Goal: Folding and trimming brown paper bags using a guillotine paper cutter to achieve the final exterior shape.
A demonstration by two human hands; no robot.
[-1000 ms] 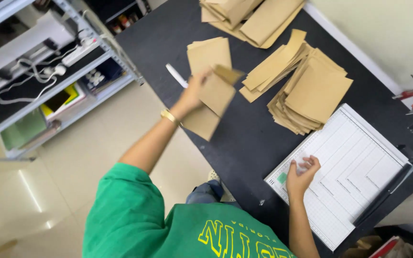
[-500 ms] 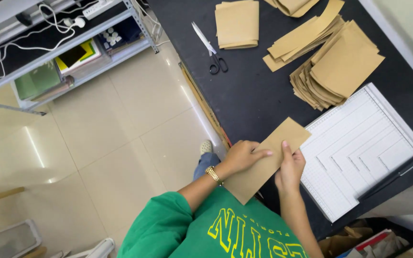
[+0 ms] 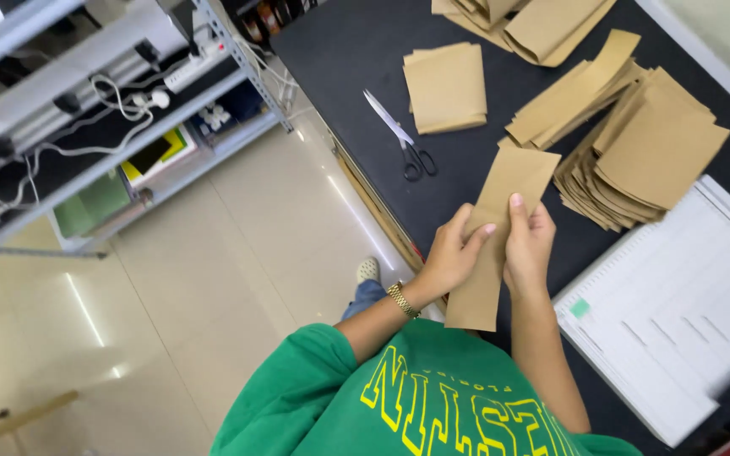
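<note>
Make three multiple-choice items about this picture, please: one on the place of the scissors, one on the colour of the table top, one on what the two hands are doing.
1. Where do the scissors lie?
A. On the floor
B. On the table, beside a small stack of brown sheets
C. On the white board

2. What colour is the table top?
A. Black
B. White
C. Green

3. How is the brown paper piece held?
A. By the left hand only
B. It lies flat on the table
C. By both hands together

Answers: 1 B, they rest left of the small stack. 2 A, the bare surface is black. 3 C, the left hand and the right hand both grip it.
</note>
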